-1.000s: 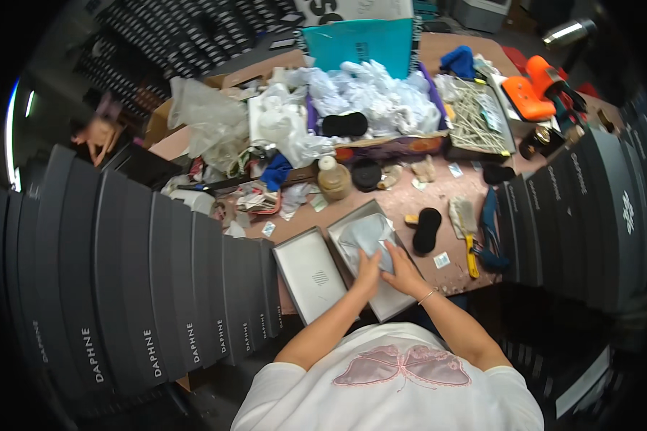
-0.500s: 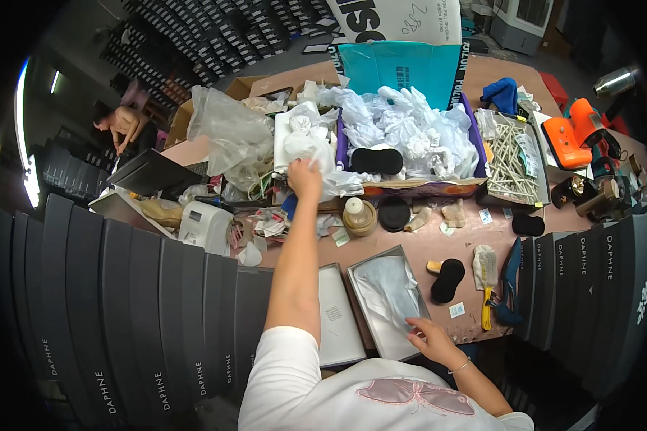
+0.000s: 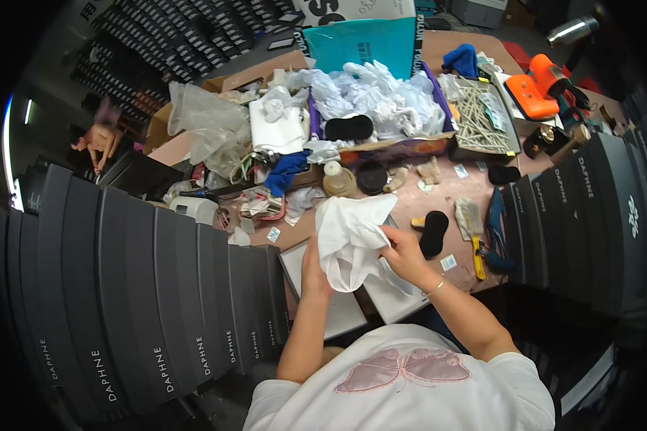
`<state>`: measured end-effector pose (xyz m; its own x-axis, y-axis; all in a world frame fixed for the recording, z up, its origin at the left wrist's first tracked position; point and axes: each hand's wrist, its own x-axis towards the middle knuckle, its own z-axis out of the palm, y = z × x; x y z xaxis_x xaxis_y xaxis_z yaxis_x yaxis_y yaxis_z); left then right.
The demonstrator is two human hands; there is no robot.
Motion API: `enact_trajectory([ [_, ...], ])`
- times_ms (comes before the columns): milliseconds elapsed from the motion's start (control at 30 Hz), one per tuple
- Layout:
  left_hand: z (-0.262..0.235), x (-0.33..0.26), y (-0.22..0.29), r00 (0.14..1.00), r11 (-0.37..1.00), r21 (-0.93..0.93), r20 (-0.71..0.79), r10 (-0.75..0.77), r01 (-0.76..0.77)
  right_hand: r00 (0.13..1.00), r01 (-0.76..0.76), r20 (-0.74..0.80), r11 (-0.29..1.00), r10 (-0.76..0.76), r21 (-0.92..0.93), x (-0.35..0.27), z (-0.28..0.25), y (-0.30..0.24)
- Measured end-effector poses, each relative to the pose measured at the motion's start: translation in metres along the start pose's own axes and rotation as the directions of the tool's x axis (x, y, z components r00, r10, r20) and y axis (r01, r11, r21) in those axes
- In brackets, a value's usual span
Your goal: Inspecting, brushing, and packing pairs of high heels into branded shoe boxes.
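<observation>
A thin white bag hangs loosely bunched between my hands, above the front of the table. My left hand is at its left side, the fingers mostly hidden behind the material. My right hand pinches its right edge. Beneath it lie an open shoebox, its contents largely covered by the bag, and a pale box lid to the left. A stack of folded white bags sits farther back on the left, next to a blue cloth.
Dark shoeboxes stand in rows at left and right. A purple bin holds crumpled white plastic. A yellow-handled brush, a black oval pad and a squat bottle lie around. Another person is at far left.
My left hand has come back from the stack toward me, and a white bag is now between both hands. My right hand has lifted from the shoebox to the bag. The view has shifted.
</observation>
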<state>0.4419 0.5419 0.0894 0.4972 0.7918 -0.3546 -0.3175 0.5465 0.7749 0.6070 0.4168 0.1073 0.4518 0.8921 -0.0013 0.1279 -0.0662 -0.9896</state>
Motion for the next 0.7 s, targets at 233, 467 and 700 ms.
enact_trajectory([
  [233, -0.027, -0.067, -0.06, 0.977, 0.778, 0.6, 0.03, 0.209, -0.185, 0.998, 0.015, 0.054, 0.998, -0.012, -0.054, -0.055, 0.026, 0.021],
  [467, -0.048, -0.056, -0.036, 0.925, 0.787, 0.566, -0.11, 0.365, -0.243, 0.627, -0.537, -0.779, 0.728, 0.007, -0.426, -0.173, -0.162, 0.121],
  [700, -0.017, -0.046, -0.02, 0.932, 0.736, 0.607, 0.022, 0.361, -0.299, 0.52, -0.655, -0.794, 0.744, 0.315, -0.133, -0.198, -0.199, 0.178],
])
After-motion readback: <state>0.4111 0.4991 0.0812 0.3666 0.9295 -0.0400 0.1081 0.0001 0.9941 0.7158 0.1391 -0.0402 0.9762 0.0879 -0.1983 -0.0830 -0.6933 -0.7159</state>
